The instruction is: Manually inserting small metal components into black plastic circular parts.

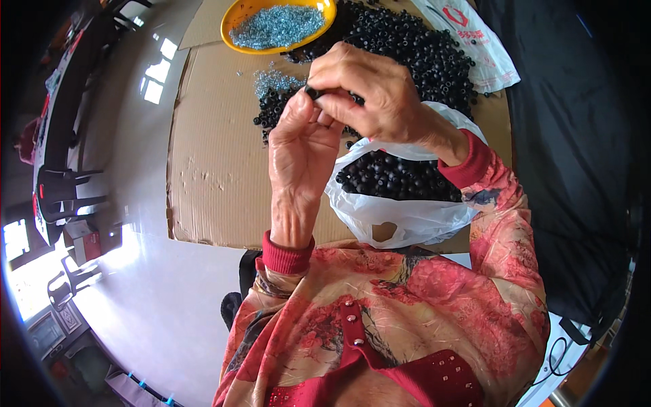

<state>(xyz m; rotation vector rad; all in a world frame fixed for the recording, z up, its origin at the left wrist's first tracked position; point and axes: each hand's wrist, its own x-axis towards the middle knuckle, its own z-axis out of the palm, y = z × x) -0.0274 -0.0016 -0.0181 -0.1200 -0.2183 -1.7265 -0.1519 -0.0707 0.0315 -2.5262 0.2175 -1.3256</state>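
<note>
My left hand (302,146) is raised over the cardboard, palm turned up. Its thumb and fingers pinch a small black ring-shaped part (313,92). From the right, my right hand (373,85) meets it with bent fingers pressed at the same part; its fingertips are partly hidden. Just beneath the hands lie a small heap of black parts (272,104) and some tiny clear-blue pieces (272,80). Under my right wrist, an open white plastic bag (420,220) holds many similar black parts (397,178).
A yellow-orange bowl (228,36) of clear-blue pieces (278,27) stands at the far edge. Right of it spreads a large pile of black parts (427,61), beside a flat printed plastic bag (485,57). Cardboard (217,163) covers the work surface. Black sheeting (569,169) lies to the right.
</note>
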